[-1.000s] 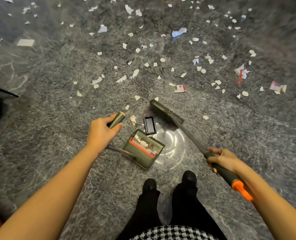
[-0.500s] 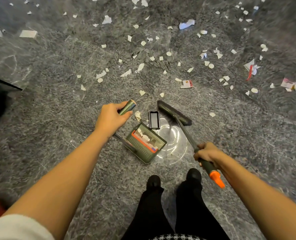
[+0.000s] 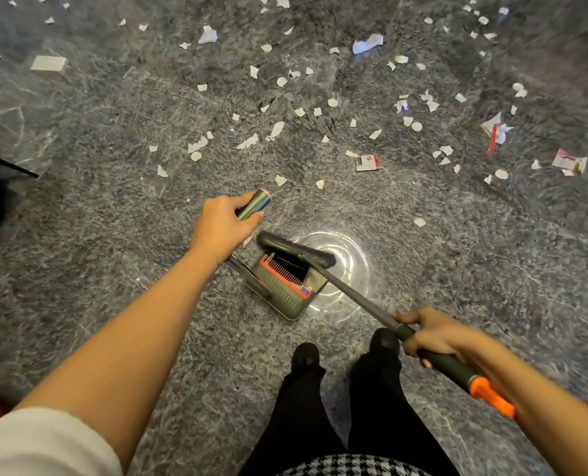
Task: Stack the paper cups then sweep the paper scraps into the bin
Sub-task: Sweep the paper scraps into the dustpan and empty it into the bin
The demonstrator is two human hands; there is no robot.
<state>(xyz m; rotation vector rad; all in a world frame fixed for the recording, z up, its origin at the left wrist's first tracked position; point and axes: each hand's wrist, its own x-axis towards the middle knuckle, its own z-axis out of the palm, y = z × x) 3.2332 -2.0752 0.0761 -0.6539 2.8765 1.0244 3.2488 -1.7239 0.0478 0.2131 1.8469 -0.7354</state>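
Dozens of scraps lie on the floor ahead of both grips. The nearest are just beyond the left grip, and most are well beyond it. The left grip is clenched round the top of the pan handle. The pan sits on the floor just below and to the right of that grip. The right grip is clenched round the broom's dark sleeve, just ahead of its orange end. The broom head is far ahead of the right grip and lies across the pan's mouth, though whether it touches the pan cannot be told. No cups and no bin are in view.

Several things could go wrong from here. If the left grip leans the handle, the pan's lip would likely lift and scraps would slide under it or spill back out. A quick stroke from the right grip could flick such light paper sideways and widen the mess. The bristles might also snag on the red comb inside the pan and jerk it. Scraps to the far right of the right grip are easily missed, and the shoes could tread on any swept close.
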